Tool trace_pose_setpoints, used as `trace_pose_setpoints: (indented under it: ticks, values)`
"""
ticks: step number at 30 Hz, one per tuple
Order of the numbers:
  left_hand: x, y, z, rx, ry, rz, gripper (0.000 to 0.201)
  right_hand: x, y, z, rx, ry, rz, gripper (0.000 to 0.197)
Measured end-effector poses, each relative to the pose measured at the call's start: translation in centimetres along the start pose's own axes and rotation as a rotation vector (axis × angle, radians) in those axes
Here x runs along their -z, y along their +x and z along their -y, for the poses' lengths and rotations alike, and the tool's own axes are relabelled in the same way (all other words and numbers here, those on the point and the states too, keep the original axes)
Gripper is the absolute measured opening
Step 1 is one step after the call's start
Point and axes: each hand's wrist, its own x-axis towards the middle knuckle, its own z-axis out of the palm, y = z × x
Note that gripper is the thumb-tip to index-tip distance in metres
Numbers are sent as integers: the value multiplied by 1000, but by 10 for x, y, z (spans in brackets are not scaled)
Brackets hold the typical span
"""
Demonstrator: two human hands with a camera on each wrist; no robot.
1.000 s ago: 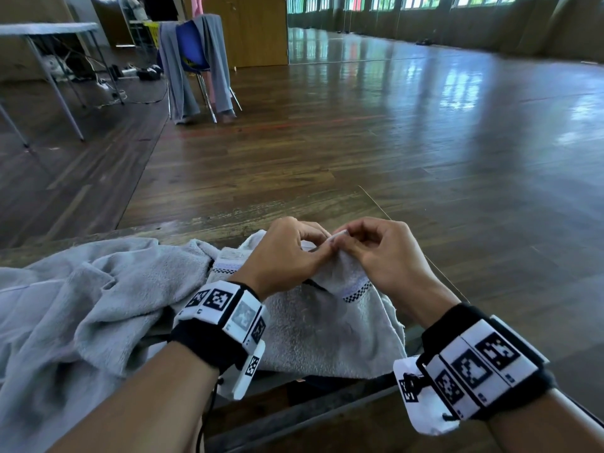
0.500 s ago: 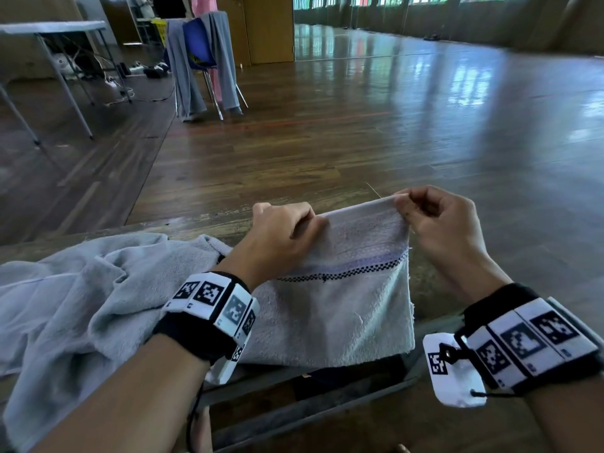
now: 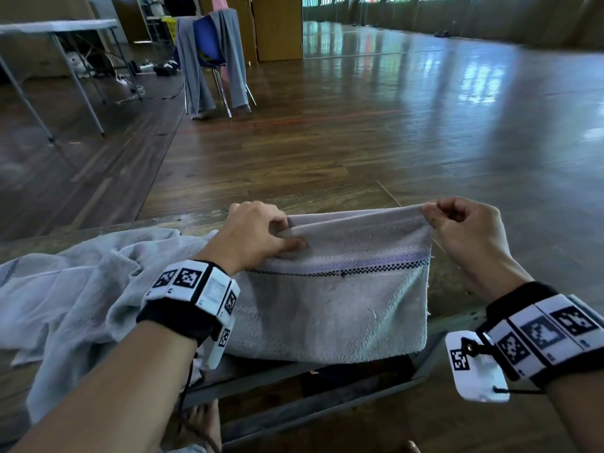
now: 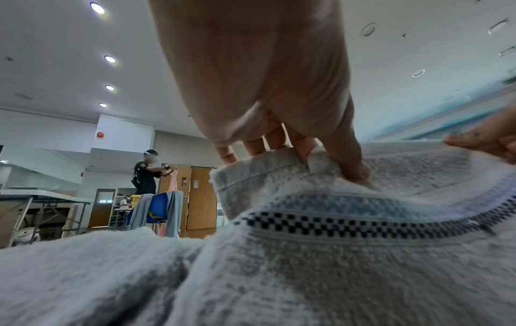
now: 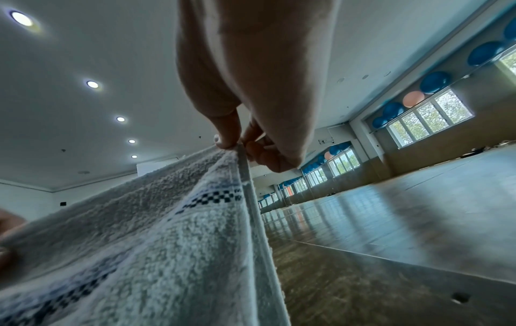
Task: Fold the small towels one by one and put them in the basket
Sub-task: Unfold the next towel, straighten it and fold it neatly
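A small grey towel (image 3: 330, 308) with a black checkered stripe and a lilac band hangs doubled between both hands above the table edge. My left hand (image 3: 261, 235) grips its top left corner, thumb on the near face, as the left wrist view shows with the towel (image 4: 349, 253) below the fingers. My right hand (image 3: 457, 223) pinches the top right corner between thumb and forefinger; in the right wrist view the towel (image 5: 173, 242) runs taut away from that pinch. No basket is in view.
A heap of pale grey towels (image 3: 75, 295) lies on the worn wooden table (image 3: 451, 286) to the left. A metal frame (image 3: 294, 397) sits below the table edge. Far off stand a blue chair draped in grey cloth (image 3: 209, 57) and a folding table (image 3: 55, 27).
The hands, together a second ago on a bunched corner, have drawn apart and lifted, stretching the towel's top edge flat. The right hand moved further right since half a second ago.
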Motion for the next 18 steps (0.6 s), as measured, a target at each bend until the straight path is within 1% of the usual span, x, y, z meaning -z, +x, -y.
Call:
trace_pose_setpoints:
  ticks: [2,5,9,14,18]
  values:
    - [3,-3,4,18,-25,-5,43,2,0,-5,-29,-13,-2,18]
    - [5,-5,10,34,10,-24,45,4,0,-7,-38,-49,-16,19]
    - [8,-6,19,46,36,-100,42,8,1,-4,-28,-105,-41,19]
    - [10,-5,26,57,121,-186,37,12,1,-7,-99,-121,-68,19]
    - [10,-5,32,76,96,-180,33,13,5,-14,-158,-119,-59,17]
